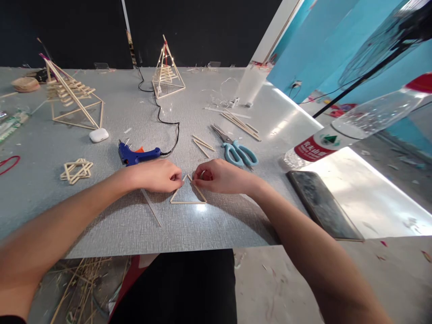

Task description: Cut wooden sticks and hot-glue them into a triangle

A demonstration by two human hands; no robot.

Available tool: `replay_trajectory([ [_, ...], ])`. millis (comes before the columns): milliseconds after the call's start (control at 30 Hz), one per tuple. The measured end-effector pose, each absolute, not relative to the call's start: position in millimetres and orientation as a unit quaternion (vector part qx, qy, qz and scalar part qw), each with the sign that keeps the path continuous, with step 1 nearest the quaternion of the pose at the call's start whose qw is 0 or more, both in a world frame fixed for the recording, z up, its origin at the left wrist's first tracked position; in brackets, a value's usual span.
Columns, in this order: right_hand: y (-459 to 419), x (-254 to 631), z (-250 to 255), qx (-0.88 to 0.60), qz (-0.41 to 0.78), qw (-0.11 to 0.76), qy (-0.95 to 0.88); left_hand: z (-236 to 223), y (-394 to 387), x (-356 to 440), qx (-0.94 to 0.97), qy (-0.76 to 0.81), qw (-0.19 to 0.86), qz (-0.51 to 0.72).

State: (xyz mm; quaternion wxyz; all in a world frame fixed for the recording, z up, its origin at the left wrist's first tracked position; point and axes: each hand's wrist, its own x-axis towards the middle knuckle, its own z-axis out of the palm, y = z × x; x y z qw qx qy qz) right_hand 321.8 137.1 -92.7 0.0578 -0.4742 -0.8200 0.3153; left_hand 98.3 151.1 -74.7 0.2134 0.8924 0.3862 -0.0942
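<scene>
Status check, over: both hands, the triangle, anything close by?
Left hand pinching left side of triangle near apex; right hand likewise on right side. Triangle flat on table, base toward person. Glue gun and scissors just beyond hands.

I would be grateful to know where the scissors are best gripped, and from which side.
Probably by the blue handles, coming from the near side with the right hand: the scissors lie flat with handles nearer, while their blades point away.
</scene>
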Motion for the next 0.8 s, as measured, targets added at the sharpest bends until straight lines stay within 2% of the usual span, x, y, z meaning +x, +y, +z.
replay_trajectory([
  [800,136.2,320.6,-90.6,-0.47,0.316,0.054,-0.822,-78.4,152.8,98.5,0.893,0.389,0.21,-0.08],
])
